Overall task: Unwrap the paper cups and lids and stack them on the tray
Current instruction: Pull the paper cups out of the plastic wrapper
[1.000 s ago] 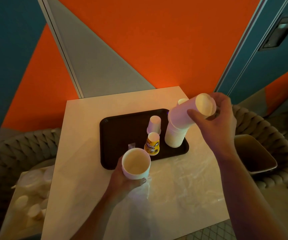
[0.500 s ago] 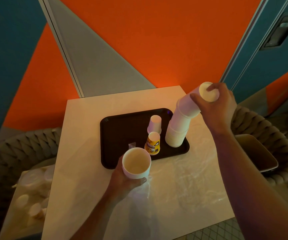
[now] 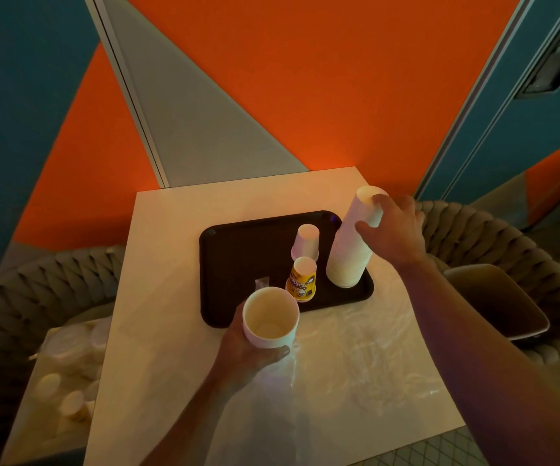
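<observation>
Meanwhile, at a pale square surface (image 3: pixel 171 264), a person's right hand (image 3: pixel 394 230) curled its fingers and thumb around the top of a tall stack of inverted white paper cups (image 3: pixel 352 243), which stood leaning slightly at the right end of a dark tray (image 3: pixel 238 250). The left hand (image 3: pixel 248 344) held a single upright cup (image 3: pixel 270 317) from below, its grip wrapped around the base, just off the tray's near edge. Two smaller inverted cups, one plain white (image 3: pixel 306 242) and one with yellow print (image 3: pixel 302 279), stood on the tray between the tall stack and the held cup. Crumpled clear plastic wrap (image 3: pixel 356 358) lay spread across the surface's near right corner. Thin-walled paper cups of this kind looked light and easily crushed, so a gentle hold around the rolled rim or stiffer base seemed wisest, and the tall stack appeared prone to toppling unless steadied near its top, as the right hand was placed to do.
</observation>
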`<state>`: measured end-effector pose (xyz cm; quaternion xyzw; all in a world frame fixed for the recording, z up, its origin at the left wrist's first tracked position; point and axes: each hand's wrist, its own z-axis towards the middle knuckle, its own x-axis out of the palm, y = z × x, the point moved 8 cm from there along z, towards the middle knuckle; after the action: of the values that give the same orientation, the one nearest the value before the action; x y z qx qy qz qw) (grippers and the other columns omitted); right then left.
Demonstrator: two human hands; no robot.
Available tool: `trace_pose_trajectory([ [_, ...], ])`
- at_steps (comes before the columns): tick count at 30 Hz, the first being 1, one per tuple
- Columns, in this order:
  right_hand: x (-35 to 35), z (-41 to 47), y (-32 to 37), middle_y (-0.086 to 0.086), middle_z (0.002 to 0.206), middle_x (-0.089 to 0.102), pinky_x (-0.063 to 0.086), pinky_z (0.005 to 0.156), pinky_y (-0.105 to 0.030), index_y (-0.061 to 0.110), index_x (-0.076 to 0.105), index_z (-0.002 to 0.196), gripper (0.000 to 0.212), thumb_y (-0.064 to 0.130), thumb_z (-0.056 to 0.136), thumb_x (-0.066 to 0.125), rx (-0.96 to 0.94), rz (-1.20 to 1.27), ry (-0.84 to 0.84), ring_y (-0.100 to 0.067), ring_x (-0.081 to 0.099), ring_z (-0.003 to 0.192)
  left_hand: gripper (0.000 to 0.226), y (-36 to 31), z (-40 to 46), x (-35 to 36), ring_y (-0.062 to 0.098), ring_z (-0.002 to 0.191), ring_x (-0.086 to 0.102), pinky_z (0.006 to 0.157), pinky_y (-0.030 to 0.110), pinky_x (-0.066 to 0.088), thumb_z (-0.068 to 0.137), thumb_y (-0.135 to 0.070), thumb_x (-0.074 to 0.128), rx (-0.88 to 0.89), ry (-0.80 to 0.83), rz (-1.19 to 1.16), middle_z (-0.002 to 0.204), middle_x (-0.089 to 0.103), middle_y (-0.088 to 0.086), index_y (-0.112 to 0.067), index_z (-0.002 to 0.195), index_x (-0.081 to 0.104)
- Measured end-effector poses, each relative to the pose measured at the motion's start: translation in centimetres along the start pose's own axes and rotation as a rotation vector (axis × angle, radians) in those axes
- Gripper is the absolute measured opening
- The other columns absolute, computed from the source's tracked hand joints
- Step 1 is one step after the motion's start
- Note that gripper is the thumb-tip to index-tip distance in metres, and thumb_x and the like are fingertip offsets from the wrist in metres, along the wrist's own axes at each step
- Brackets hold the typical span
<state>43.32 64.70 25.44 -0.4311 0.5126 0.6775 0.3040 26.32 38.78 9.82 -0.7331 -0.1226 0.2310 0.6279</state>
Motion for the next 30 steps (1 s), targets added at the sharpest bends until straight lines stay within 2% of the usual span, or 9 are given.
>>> trace_pose_trajectory([
  [3, -0.6, -1.3, 1.0, -0.01, 0.16, 0.026, 0.041, 0.106, -0.055, 0.021, 0.039, 0.15, 0.072, 0.04, 0.089, 0.072, -0.033, -0.026, -0.098, -0.04, 0.028, 0.142, 0.092, 0.0, 0.0, 0.0, -0.003, 0.113, 0.057, 0.08, 0.014, 0.054, 0.06, -0.009, 0.096, 0.003, 0.002, -0.008, 0.127, 0.058, -0.01, -0.038, 0.13, 0.045],
  [6, -0.2, -4.3, 3.0, -0.01, 0.156, 0.035, 0.042, 0.104, -0.048, 0.019, 0.044, 0.147, 0.067, 0.031, 0.088, 0.074, -0.171, 0.064, -0.138, -0.035, 0.034, 0.139, 0.091, -0.1, -0.1, 0.0, -0.003, 0.113, 0.057, 0.081, 0.013, 0.053, 0.059, -0.008, 0.095, 0.006, 0.003, -0.019, 0.127, 0.059, -0.009, -0.036, 0.13, 0.045],
  [10, 3.9, -9.5, 6.0, -0.001, 0.136, 0.051, 0.046, 0.099, -0.032, 0.019, 0.056, 0.136, 0.054, 0.031, 0.087, 0.077, -0.332, 0.361, 0.207, -0.02, 0.053, 0.122, 0.094, -0.2, -0.2, -0.1, 0.0, 0.112, 0.06, 0.082, 0.013, 0.052, 0.052, -0.019, 0.098, -0.006, -0.008, -0.031, 0.123, 0.062, -0.011, -0.038, 0.129, 0.047],
  [14, 8.3, -14.6, 8.0, 0.014, 0.148, 0.04, 0.045, 0.107, -0.035, 0.037, 0.038, 0.149, 0.095, 0.061, 0.069, 0.084, -0.421, 0.289, 0.576, -0.008, 0.04, 0.134, 0.097, -0.4, -0.3, -0.1, 0.005, 0.113, 0.063, 0.083, 0.023, 0.057, 0.047, -0.028, 0.097, -0.022, -0.013, -0.054, 0.118, 0.066, -0.02, -0.036, 0.13, 0.049],
  [16, 8.6, -15.7, 8.9, 0.015, 0.147, 0.04, 0.045, 0.106, -0.036, 0.041, 0.034, 0.148, 0.105, 0.066, 0.061, 0.087, -0.502, 0.241, 0.556, -0.008, 0.037, 0.135, 0.094, -0.9, -0.4, -0.1, 0.001, 0.111, 0.063, 0.08, 0.022, 0.057, 0.045, -0.025, 0.1, -0.016, -0.016, -0.073, 0.114, 0.066, -0.027, -0.033, 0.126, 0.051],
  [19, 8.4, -15.8, 9.6, 0.009, 0.152, 0.036, 0.039, 0.104, -0.031, 0.032, 0.029, 0.153, 0.111, 0.056, 0.064, 0.09, -0.55, 0.162, 0.514, -0.012, 0.035, 0.137, 0.088, -1.4, -0.5, 0.2, -0.005, 0.11, 0.061, 0.078, 0.015, 0.054, 0.049, -0.017, 0.1, -0.005, -0.013, -0.077, 0.11, 0.065, -0.034, -0.032, 0.122, 0.051],
  [22, 8.6, -15.7, 10.0, 0.008, 0.153, 0.037, 0.042, 0.108, -0.036, 0.031, 0.028, 0.154, 0.111, 0.052, 0.065, 0.091, -0.565, 0.103, 0.529, -0.014, 0.036, 0.138, 0.093, -1.1, -0.4, 0.1, -0.001, 0.114, 0.06, 0.081, 0.017, 0.055, 0.049, -0.029, 0.099, -0.008, -0.018, -0.061, 0.117, 0.064, -0.03, -0.035, 0.128, 0.05],
  [25, 8.9, -15.4, 9.9, 0.007, 0.149, 0.043, 0.042, 0.102, -0.031, 0.03, 0.031, 0.153, 0.105, 0.049, 0.068, 0.09, -0.551, 0.054, 0.541, -0.014, 0.041, 0.134, 0.096, -0.7, -0.4, -0.1, 0.0, 0.114, 0.061, 0.081, 0.018, 0.055, 0.049, -0.024, 0.099, -0.014, -0.019, -0.055, 0.117, 0.064, -0.028, -0.037, 0.129, 0.049],
  [30, 8.5, -14.1, 10.0, 0.014, 0.131, 0.053, 0.051, 0.091, -0.03, 0.038, 0.045, 0.141, 0.095, 0.057, 0.058, 0.088, -0.546, 0.135, 0.488, -0.006, 0.051, 0.118, 0.099, -0.5, -0.3, -0.2, 0.009, 0.116, 0.062, 0.092, 0.035, 0.058, 0.05, -0.025, 0.097, -0.003, -0.007, -0.044, 0.121, 0.065, -0.017, -0.04, 0.133, 0.047],
])
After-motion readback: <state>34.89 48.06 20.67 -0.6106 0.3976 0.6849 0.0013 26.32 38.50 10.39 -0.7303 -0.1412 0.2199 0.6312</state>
